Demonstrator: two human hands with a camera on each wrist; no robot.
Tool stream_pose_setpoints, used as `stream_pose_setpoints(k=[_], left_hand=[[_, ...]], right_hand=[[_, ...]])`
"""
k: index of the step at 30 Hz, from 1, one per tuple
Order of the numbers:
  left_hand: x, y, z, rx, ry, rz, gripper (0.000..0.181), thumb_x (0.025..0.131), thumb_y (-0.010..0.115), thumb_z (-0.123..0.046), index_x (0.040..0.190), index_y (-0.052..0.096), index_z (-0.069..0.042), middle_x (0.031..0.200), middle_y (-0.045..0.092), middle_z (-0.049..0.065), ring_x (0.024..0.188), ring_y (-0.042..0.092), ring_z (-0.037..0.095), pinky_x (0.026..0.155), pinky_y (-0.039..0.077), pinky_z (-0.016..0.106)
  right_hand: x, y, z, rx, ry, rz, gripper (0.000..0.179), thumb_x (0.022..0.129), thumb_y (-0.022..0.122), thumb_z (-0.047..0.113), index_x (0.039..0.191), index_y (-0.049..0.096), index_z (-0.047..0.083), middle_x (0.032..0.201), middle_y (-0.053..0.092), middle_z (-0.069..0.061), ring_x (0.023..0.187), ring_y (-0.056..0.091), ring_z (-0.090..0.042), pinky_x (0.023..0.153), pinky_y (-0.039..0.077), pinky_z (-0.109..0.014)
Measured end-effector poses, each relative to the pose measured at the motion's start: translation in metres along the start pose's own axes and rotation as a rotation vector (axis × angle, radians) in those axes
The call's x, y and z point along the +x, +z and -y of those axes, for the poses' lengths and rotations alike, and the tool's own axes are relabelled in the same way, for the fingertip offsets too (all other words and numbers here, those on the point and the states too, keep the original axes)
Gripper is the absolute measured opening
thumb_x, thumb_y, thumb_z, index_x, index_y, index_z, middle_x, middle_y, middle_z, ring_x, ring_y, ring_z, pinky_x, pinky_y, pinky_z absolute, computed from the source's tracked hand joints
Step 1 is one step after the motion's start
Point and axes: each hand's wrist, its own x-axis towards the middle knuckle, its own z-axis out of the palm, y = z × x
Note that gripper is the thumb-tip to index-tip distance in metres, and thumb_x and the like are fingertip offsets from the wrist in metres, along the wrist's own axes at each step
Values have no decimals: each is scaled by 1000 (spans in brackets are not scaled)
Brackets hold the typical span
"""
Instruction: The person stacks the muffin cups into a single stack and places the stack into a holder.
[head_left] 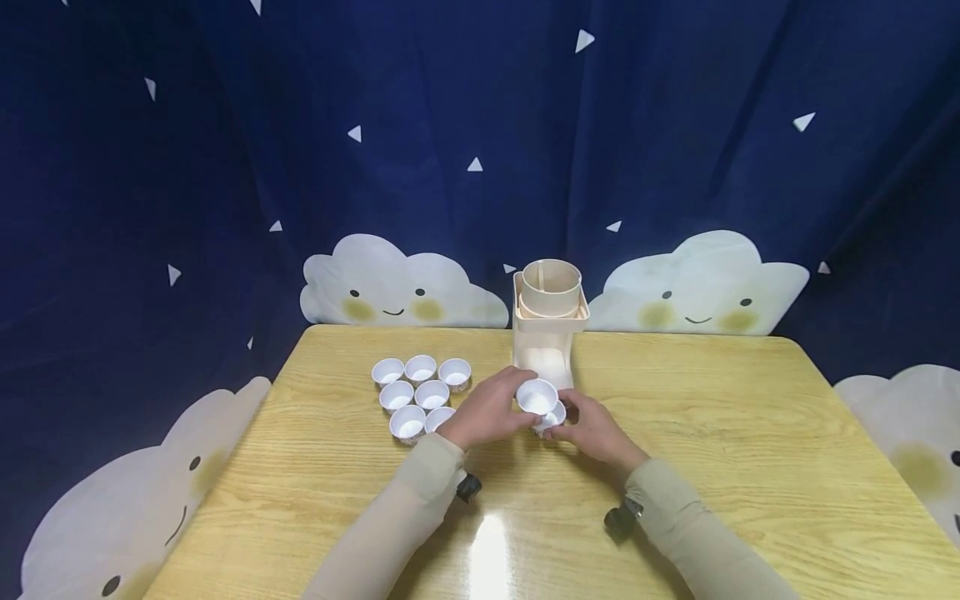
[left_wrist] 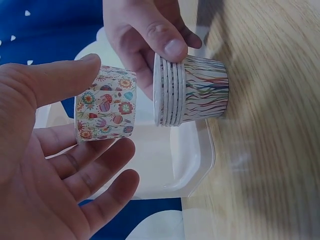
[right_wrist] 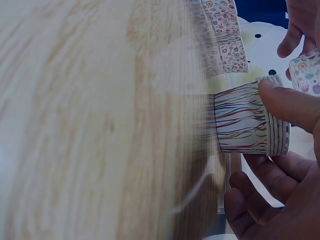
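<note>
My left hand (head_left: 489, 408) pinches one small paper cup (left_wrist: 107, 107) between thumb and fingers. Flowers and birds decorate its outside, while the inside is white. Beside it, my right hand (head_left: 598, 431) grips a stack of nested paper cups (right_wrist: 242, 120) near the rims. Wavy coloured lines run along the outermost cup of that stack. In the head view the single cup is held just above the stack's mouth, partly covering it; both wrist views show a gap between them. Whether the stack's base touches the table cannot be told.
Several white-lined paper cups (head_left: 407, 422) stand upright in a cluster on the wooden table (head_left: 720, 433), left of my hands; my left hand partly hides one. Behind my hands stands a beige plastic holder (head_left: 543, 342) with a round tube on top. A dark blue curtain (head_left: 420, 100) hangs behind.
</note>
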Motion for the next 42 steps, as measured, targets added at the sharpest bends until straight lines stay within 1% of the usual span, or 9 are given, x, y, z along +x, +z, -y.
stream_pose_setpoints(k=[7, 13, 17, 20, 24, 28, 35, 42], left_hand=[[2, 1, -2, 5, 18, 2, 58, 83, 79, -29, 134, 58, -11, 128, 64, 6, 114, 62, 18, 96, 52, 34], [2, 3, -2, 10, 21, 16, 58, 83, 78, -30, 134, 58, -10, 125, 65, 6, 111, 62, 18, 95, 52, 33], [2, 5, 0, 50, 56, 29, 56, 82, 79, -28, 131, 60, -9, 119, 66, 5, 105, 63, 17, 92, 53, 32], [3, 6, 1, 71, 75, 35, 55, 82, 79, -28, 130, 60, -9, 118, 66, 5, 104, 63, 17, 92, 53, 32], [5, 7, 1, 65, 61, 43, 57, 83, 78, -30, 133, 59, -8, 120, 66, 6, 107, 63, 19, 95, 53, 34], [7, 8, 1, 59, 58, 47, 57, 83, 77, -31, 133, 59, -8, 121, 66, 6, 109, 63, 19, 97, 52, 34], [11, 13, 2, 57, 74, 41, 50, 83, 78, -28, 127, 62, -10, 116, 67, 5, 106, 62, 18, 93, 52, 32], [12, 15, 3, 55, 78, 49, 46, 82, 79, -25, 122, 64, -10, 111, 67, 4, 100, 61, 16, 90, 51, 30]], right_hand=[[0, 0, -1, -10, 0, -3, 57, 78, 82, 15, 127, 57, -3, 121, 67, -18, 112, 65, -31, 101, 51, -50], [0, -1, 0, -37, 16, -7, 58, 78, 83, 17, 127, 58, -1, 122, 68, -17, 113, 64, -31, 103, 50, -51], [1, -1, 0, -27, 18, -9, 59, 78, 83, 17, 129, 57, 0, 123, 68, -17, 115, 64, -33, 104, 48, -52], [1, 0, -1, -37, 8, -10, 60, 78, 83, 18, 129, 57, 0, 123, 69, -16, 115, 65, -32, 104, 48, -52], [1, 0, -2, -49, 7, -9, 59, 77, 83, 18, 127, 58, -1, 120, 69, -16, 112, 65, -30, 102, 49, -52], [1, 0, -2, -52, 17, -14, 59, 77, 82, 16, 128, 58, -1, 120, 69, -17, 113, 65, -31, 103, 49, -52], [1, 0, -1, -66, 35, -14, 56, 79, 81, 16, 127, 58, 1, 121, 69, -15, 116, 63, -31, 105, 48, -51], [1, -1, 0, -45, 21, -2, 57, 79, 81, 16, 127, 58, -1, 120, 68, -17, 114, 63, -31, 104, 48, -53]])
